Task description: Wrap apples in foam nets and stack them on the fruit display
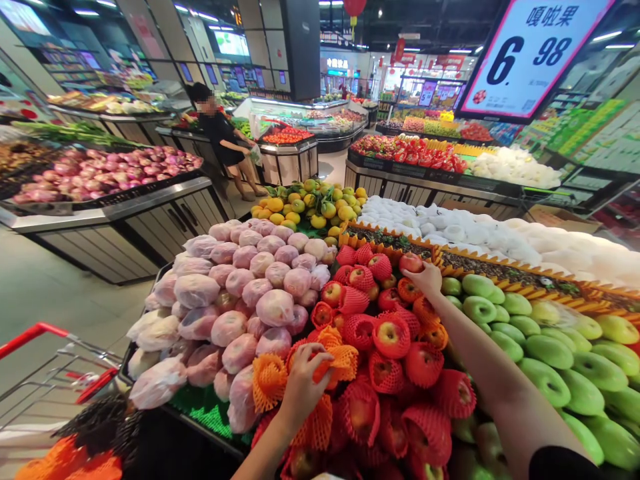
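Note:
My right hand [427, 279] reaches to the far part of the red apple pile, its fingers closed on a bare red apple [411, 262]. Nearer to me, my left hand [306, 381] has its fingers curled on an orange foam fruit net [344, 360]. Another orange foam net [269, 380] lies just left of that hand, against the wrapped fruit. Below and between both hands are red apples [391, 335], many in red foam nets. Part of the net in my left hand is hidden behind the fingers.
Pink wrapped fruit [220, 293] is heaped on the left, green apples [545, 380] on the right. Yellow citrus [320, 207] and white-netted fruit [450, 223] lie beyond. A shopping cart [55, 373] stands at lower left. A person [220, 133] stands by farther stands. A price sign [535, 60] hangs upper right.

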### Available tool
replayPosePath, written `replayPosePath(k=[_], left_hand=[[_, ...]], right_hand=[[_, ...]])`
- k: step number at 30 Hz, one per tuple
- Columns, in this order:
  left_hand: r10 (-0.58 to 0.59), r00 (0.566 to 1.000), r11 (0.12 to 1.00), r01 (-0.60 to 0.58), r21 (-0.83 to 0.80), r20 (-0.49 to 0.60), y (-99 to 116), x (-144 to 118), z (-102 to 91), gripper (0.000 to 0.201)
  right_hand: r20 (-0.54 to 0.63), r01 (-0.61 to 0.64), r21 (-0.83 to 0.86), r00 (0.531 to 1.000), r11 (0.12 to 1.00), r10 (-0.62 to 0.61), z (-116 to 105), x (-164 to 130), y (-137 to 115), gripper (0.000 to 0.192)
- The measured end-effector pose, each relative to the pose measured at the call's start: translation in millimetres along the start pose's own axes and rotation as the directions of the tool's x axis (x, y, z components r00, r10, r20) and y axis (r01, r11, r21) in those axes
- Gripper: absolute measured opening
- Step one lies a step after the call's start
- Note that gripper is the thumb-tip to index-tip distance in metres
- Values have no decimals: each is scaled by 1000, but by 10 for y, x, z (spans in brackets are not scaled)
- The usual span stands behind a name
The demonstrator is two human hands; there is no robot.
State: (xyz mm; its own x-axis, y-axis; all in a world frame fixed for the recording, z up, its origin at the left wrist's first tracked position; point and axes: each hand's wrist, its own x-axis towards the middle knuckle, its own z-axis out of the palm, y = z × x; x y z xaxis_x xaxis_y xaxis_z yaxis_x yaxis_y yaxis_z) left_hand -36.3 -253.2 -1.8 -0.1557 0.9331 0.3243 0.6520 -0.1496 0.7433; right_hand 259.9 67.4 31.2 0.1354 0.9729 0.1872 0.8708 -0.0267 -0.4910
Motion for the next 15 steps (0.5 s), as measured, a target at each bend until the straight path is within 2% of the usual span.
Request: replayPosePath(k=[4,7,9,12,15], left_hand=[[39,999,997,-39,-73,-12,36,28,43,12],[105,994,989,-107,-105,-23,61,58,49,18],[150,988,985,-153,-86,-42,62,67,43,23],[165,986,985,-167,-49,-29,54,59,33,29],[98,995,993,-99,-62,-9,75,46,25,33]], right_hand=[[-51,-84,277,993,957,102,14,26,24,56],[-61,-115,488,984,865,165,-40,72,-51,60],[-45,-101,613,986,784,162,-155,45,-124,61],[18,-86,744,994,662,109,-449,-190,-195,63],[149,-121,836,989,535,-9,-764,-703,-133,67]])
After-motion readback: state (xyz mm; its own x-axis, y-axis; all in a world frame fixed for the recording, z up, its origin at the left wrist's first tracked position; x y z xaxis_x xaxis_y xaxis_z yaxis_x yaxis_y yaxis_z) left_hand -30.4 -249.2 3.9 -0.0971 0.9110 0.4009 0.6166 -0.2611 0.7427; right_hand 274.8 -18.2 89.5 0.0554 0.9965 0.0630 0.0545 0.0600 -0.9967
